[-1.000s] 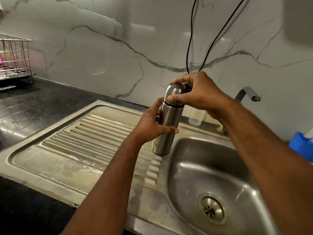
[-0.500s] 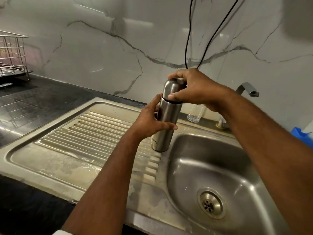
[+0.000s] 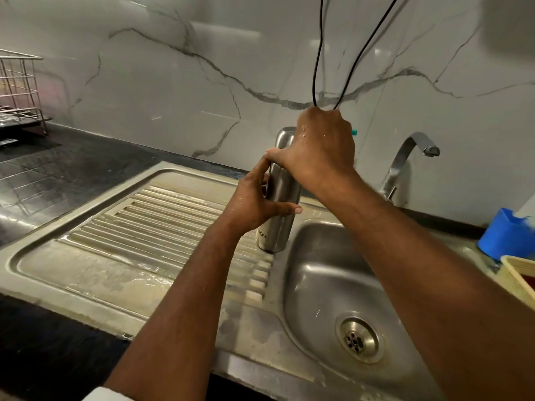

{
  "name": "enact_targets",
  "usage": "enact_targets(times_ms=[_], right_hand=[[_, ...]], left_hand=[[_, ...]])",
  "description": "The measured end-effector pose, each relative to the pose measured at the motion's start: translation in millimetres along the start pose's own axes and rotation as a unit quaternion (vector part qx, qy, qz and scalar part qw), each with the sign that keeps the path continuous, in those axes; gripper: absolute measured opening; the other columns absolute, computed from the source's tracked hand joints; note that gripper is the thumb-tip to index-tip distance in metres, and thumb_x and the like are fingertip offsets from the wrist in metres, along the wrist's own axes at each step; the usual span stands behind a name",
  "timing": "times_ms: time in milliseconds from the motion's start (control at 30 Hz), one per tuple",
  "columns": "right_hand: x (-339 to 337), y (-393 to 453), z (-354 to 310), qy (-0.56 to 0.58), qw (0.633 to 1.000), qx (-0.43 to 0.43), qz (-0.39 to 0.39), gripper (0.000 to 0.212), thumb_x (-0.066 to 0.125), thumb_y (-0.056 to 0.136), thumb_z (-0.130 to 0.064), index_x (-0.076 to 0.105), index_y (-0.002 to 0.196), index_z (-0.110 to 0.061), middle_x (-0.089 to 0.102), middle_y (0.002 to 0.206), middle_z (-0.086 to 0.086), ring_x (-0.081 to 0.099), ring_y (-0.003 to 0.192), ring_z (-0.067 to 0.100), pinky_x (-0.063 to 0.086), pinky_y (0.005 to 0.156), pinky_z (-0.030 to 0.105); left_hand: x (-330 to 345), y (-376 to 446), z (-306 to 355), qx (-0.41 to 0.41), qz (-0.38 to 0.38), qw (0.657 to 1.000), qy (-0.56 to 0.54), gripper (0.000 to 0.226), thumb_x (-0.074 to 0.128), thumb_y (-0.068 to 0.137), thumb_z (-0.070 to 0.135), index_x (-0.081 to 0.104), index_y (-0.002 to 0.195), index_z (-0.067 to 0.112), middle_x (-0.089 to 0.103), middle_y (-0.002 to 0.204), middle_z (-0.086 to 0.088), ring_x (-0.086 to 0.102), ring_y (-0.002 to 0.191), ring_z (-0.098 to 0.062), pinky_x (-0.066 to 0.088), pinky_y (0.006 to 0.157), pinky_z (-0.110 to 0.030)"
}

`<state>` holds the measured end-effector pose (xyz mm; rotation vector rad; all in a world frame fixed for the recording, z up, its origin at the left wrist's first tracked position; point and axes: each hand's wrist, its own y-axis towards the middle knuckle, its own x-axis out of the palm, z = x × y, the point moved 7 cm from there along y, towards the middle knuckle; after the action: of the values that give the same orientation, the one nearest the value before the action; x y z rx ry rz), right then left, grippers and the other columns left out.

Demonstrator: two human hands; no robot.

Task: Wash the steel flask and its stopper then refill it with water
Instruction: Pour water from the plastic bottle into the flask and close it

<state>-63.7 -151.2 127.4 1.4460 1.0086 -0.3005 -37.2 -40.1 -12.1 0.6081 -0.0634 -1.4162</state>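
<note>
The right hand (image 3: 321, 149) is now sitting further round the flask (image 3: 279, 198) cap than a moment ago, fingers clenched on it, so twisting is under way. The left hand (image 3: 254, 204) is gripping the body, flask standing at the basin's (image 3: 318, 273) ten o'clock.

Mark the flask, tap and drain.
flask (image 3: 282, 195): head view, bare body between the hands
tap (image 3: 405, 151): head view, curved spout
drain (image 3: 359, 340): head view, strainer in the basin floor
</note>
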Motion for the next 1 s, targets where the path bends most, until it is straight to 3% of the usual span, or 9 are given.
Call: enact_targets(times_ms=[67, 133, 200, 300, 400, 500, 667, 867, 1000], right_hand=[[0, -1, 1, 0.003, 1.0, -0.004, 0.002, 0.051, 0.083, 0.076, -0.057, 0.073, 0.101, -0.013, 0.066, 0.087, 0.003, 0.058, 0.078, 0.013, 0.039, 0.06, 0.024], [4, 0, 5, 0.012, 1.0, -0.001, -0.01, 0.051, 0.081, 0.074, -0.062, 0.067, 0.094, -0.018, 0.058, 0.082, -0.001, 0.062, 0.079, 0.014, 0.039, 0.06, 0.025], [15, -1, 15, 0.016, 0.998, 0.023, -0.048, 0.063, 0.079, 0.07, -0.072, 0.057, 0.098, -0.02, 0.055, 0.087, -0.004, 0.059, 0.084, 0.013, 0.041, 0.063, 0.027], [40, -13, 40, 0.149, 0.975, 0.089, -0.138, 0.083, 0.082, 0.06, -0.075, 0.059, 0.118, -0.021, 0.063, 0.101, -0.008, 0.064, 0.093, 0.014, 0.056, 0.078, 0.035], [67, -38, 61, 0.342, 0.898, 0.143, -0.237, 0.077, 0.093, 0.062, -0.054, 0.062, 0.125, -0.023, 0.069, 0.112, -0.006, 0.068, 0.102, 0.014, 0.061, 0.086, 0.045], [91, -59, 72, 0.38, 0.867, 0.136, -0.293, 0.07, 0.094, 0.069, -0.032, 0.061, 0.13, -0.023, 0.069, 0.118, -0.004, 0.067, 0.109, 0.016, 0.061, 0.09, 0.049], [119, -73, 83, 0.435, 0.848, 0.131, -0.273, 0.075, 0.096, 0.067, -0.022, 0.061, 0.134, -0.023, 0.071, 0.118, -0.006, 0.066, 0.113, 0.011, 0.062, 0.09, 0.042], [139, -51, 92, 0.417, 0.873, 0.133, -0.215, 0.065, 0.093, 0.072, -0.017, 0.065, 0.13, -0.019, 0.074, 0.117, -0.004, 0.068, 0.108, 0.009, 0.058, 0.099, 0.039], [166, -22, 98, 0.393, 0.886, 0.14, -0.203, 0.063, 0.091, 0.073, -0.019, 0.064, 0.13, -0.022, 0.075, 0.116, -0.001, 0.071, 0.104, 0.013, 0.058, 0.097, 0.039]], left_hand=[[-1, 0, 0, 0.001, -0.001, 1.0, 0.002, 0.103, 0.099, 0.065, 0.03, 0.039, 0.147, 0.042, 0.064, 0.129, 0.002, 0.064, 0.12, -0.019, 0.059, 0.095, -0.03], [-1, 1, -1, -0.004, -0.002, 1.0, 0.016, 0.108, 0.1, 0.064, 0.03, 0.036, 0.151, 0.042, 0.059, 0.131, 0.009, 0.059, 0.121, -0.014, 0.052, 0.09, -0.016], [-1, 0, -4, -0.026, -0.014, 0.999, 0.038, 0.115, 0.101, 0.062, 0.028, 0.034, 0.156, 0.036, 0.055, 0.13, 0.012, 0.054, 0.119, -0.008, 0.046, 0.088, -0.01], [-1, -2, -19, -0.072, -0.057, 0.992, 0.085, 0.106, 0.103, 0.057, 0.028, 0.048, 0.147, 0.028, 0.061, 0.13, 0.011, 0.059, 0.12, -0.014, 0.054, 0.094, -0.026], [0, -4, -30, -0.097, -0.09, 0.984, 0.117, 0.086, 0.103, 0.055, 0.025, 0.062, 0.13, 0.026, 0.068, 0.12, 0.006, 0.064, 0.114, -0.017, 0.058, 0.093, -0.036], [-3, -4, -36, -0.11, -0.096, 0.983, 0.109, 0.079, 0.104, 0.052, 0.023, 0.068, 0.122, 0.022, 0.074, 0.11, 0.005, 0.071, 0.102, -0.013, 0.062, 0.09, -0.039], [-8, -1, -44, -0.118, -0.088, 0.985, 0.087, 0.07, 0.104, 0.051, 0.015, 0.073, 0.114, 0.017, 0.08, 0.1, 0.002, 0.078, 0.091, -0.01, 0.065, 0.086, -0.039], [-1, 19, -48, -0.081, -0.037, 0.992, 0.087, 0.062, 0.101, 0.059, 0.016, 0.075, 0.115, 0.018, 0.079, 0.102, 0.005, 0.075, 0.097, -0.01, 0.062, 0.088, -0.035], [3, 55, -70, -0.083, -0.017, 0.992, 0.097, 0.06, 0.101, 0.059, 0.017, 0.074, 0.113, 0.018, 0.078, 0.101, 0.003, 0.075, 0.098, -0.017, 0.063, 0.091, -0.046]])
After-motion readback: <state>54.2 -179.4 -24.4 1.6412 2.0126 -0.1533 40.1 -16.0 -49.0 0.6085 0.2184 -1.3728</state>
